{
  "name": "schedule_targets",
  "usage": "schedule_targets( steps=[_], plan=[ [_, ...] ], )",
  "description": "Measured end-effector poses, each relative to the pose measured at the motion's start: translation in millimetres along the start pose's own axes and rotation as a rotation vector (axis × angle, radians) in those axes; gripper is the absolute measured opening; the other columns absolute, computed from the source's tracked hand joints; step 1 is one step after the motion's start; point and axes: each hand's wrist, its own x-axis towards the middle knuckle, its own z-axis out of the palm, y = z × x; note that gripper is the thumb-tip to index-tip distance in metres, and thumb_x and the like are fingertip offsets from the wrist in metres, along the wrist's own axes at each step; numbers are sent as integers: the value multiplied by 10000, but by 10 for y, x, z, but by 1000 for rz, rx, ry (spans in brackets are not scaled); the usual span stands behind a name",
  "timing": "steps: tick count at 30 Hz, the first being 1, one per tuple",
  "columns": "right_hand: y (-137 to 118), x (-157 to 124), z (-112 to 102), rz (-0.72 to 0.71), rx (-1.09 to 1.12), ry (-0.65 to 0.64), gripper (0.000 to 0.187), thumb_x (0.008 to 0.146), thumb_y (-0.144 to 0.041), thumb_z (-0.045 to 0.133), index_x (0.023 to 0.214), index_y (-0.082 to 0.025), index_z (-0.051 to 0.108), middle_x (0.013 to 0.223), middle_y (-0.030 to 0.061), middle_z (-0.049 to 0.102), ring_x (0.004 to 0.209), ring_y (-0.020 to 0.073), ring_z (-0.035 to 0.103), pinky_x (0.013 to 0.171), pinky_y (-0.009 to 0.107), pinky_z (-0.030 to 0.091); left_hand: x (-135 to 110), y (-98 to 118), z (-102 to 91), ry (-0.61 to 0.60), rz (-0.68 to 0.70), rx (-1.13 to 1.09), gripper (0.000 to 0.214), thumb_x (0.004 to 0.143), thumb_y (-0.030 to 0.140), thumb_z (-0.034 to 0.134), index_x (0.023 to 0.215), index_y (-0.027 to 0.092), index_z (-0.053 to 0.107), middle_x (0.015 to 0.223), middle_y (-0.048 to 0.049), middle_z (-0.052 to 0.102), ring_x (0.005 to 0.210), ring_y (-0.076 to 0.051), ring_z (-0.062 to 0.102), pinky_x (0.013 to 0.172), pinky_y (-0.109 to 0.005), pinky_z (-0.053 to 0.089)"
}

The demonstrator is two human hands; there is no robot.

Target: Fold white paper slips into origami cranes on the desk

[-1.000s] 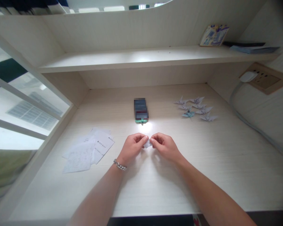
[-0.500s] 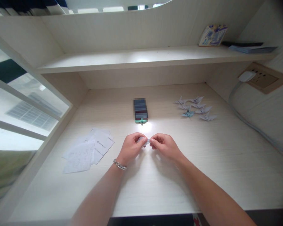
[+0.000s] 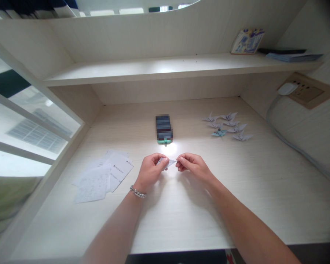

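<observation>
Between my hands, over the middle of the desk, is a small folded piece of white paper with a pointed right end. My left hand pinches its left part between thumb and fingers. At the pointed tip, my right hand is closed with thumb and forefinger on the paper. Part of the paper is hidden behind my left fingers. Several folded paper cranes, white apart from a light blue one, stand at the right rear. A stack of loose paper sheets lies to the left.
A phone, its screen blurred out, lies beyond my hands. A shelf spans the back, with a small box on it. A white plug and grey cable run along the right wall. Railings border the left side.
My hands have moved slightly apart and a little away from me. More of the folded paper, with its pointed tip, now shows between them.
</observation>
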Motion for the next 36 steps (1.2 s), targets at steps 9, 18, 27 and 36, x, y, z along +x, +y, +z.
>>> schedule_targets(
  steps=[9,18,27,36],
  plan=[
    [-12,-32,-3,-54,-183,-49,193,820,-329,507,795,-163,601,718,28,628,645,136,578,618,259,462,-21,-12,27,-45,53,114,211,770,335,568,790,137,637,703,-52,641,638,-142,579,589,-237,438],
    [-51,-63,50,-105,-461,-3,138,757,-208,512,697,-171,631,634,-3,614,597,127,525,545,230,376,-72,37,63,-112,97,312,168,777,295,547,767,165,652,760,-47,663,689,-153,580,607,-233,424],
    [-6,-38,-34,34,-294,-15,92,660,-146,518,602,-159,588,542,-13,574,537,119,512,530,230,379,-14,2,-7,-131,33,151,164,771,281,559,751,128,616,621,-26,594,575,-117,533,557,-222,413],
    [-50,-38,-36,-19,-200,10,128,746,-255,534,752,-160,619,677,15,623,615,131,545,588,246,415,-7,25,-66,-79,74,240,166,772,289,555,758,140,628,664,-31,620,608,-122,542,569,-222,414]
  ],
)
